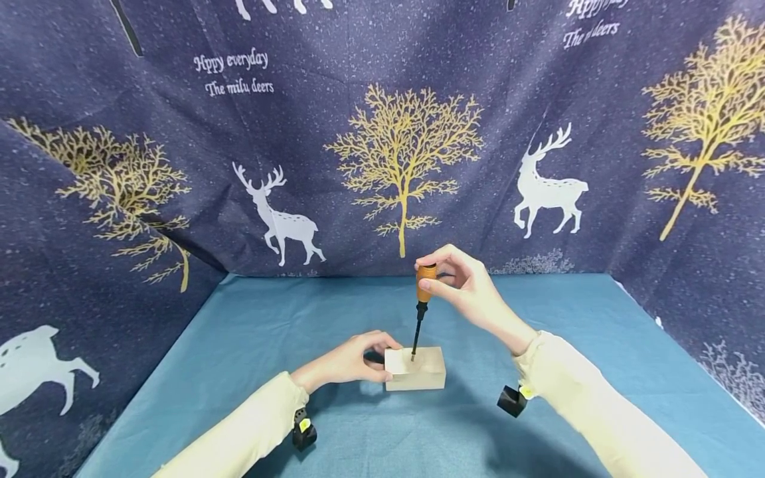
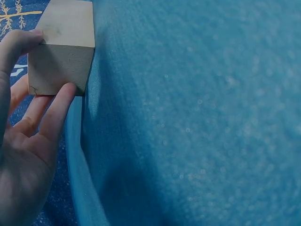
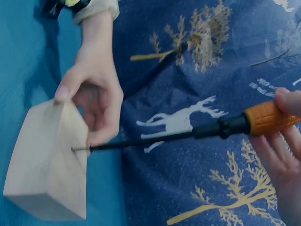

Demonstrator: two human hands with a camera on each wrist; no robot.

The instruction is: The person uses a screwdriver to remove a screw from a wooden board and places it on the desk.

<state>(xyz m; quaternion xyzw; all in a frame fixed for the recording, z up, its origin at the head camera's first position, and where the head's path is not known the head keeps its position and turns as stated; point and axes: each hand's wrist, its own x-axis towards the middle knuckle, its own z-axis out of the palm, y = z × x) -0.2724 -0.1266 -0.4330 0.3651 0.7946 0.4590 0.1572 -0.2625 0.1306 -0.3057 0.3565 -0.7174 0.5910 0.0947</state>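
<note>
A pale wooden block [image 1: 416,381] lies on the cloth-covered table. My left hand [image 1: 351,359] grips its left end, thumb on the near side and fingers behind; the left wrist view shows fingertips against the block [image 2: 66,66]. Above it, my right hand [image 1: 468,287] holds a screwdriver [image 1: 426,285] by its orange handle, between thumb and fingers. The black shaft points down at the block's top, nearly upright. In the right wrist view, a small metal screw [image 3: 78,149] shows at the screwdriver's tip, against the block; how deep it sits I cannot tell.
Blue cloth [image 1: 287,312] covers the table around the block. Dark fabric printed with deer and trees [image 1: 358,199] hangs behind and along both sides. Small black devices [image 1: 512,401] are strapped at both wrists.
</note>
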